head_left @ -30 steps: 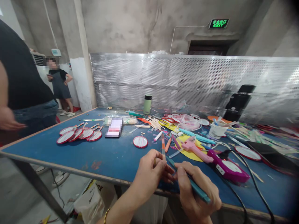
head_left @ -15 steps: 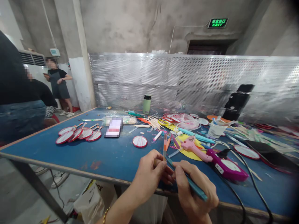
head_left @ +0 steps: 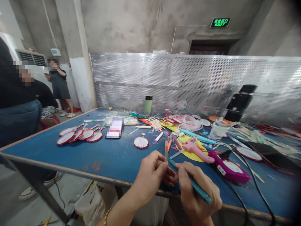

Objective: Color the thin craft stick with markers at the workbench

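Note:
My left hand (head_left: pixel 152 174) pinches the lower end of a thin wooden stick (head_left: pixel 166 147) coloured orange and pale, held upright over the near edge of the blue table (head_left: pixel 110 158). My right hand (head_left: pixel 197 192) grips a teal marker pen (head_left: pixel 192 185), whose tip points up-left and meets the stick just above my left fingers. Both hands are closed. A gold bracelet (head_left: pixel 107 216) shows on my left wrist.
Red-rimmed round fans (head_left: pixel 80 135) lie at the left, one more (head_left: pixel 141 142) mid-table. A pink glue gun (head_left: pixel 196 150), a purple glue gun (head_left: pixel 229 169) with black cables, loose sticks, pens and a white cup (head_left: pixel 217 131) crowd the right. A green flask (head_left: pixel 148 105) stands at the back. People stand at the far left.
The person at the left edge has moved back and lower. My hands have barely shifted; the stick leans slightly more upright.

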A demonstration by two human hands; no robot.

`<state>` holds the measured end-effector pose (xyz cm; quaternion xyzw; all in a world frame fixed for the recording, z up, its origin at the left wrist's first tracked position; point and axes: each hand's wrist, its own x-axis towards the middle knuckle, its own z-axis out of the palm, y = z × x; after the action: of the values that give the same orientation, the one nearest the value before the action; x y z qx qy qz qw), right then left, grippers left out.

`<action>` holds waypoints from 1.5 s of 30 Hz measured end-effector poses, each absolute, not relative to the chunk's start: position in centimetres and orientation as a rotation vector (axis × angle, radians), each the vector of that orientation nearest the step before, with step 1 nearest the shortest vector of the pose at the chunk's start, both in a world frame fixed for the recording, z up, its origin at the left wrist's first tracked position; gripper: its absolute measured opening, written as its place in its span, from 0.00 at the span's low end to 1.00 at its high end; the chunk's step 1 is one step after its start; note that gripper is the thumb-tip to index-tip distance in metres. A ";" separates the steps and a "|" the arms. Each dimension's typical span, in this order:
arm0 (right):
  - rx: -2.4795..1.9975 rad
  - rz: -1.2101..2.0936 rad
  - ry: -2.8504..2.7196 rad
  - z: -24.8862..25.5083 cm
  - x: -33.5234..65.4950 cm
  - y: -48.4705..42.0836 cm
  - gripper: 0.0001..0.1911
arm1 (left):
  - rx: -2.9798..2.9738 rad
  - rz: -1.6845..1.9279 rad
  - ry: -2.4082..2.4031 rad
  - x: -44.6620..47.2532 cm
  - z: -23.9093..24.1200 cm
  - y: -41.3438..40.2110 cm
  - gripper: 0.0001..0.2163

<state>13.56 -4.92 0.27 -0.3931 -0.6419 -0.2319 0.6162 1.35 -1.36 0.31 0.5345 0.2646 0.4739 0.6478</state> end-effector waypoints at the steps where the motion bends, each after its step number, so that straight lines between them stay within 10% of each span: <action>1: -0.903 -0.534 -1.482 0.3 13.6 -4.9 0.07 | 1.217 1.076 0.603 1.3 0.3 -1.4 0.11; 45: -0.921 -0.521 -1.487 0.2 13.7 -4.8 0.07 | 1.223 1.074 0.609 1.3 0.4 -1.5 0.12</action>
<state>13.71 -4.81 0.25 -0.3993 -0.6447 -0.2259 0.6115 1.28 -1.50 0.35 0.5375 0.2678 0.4717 0.6457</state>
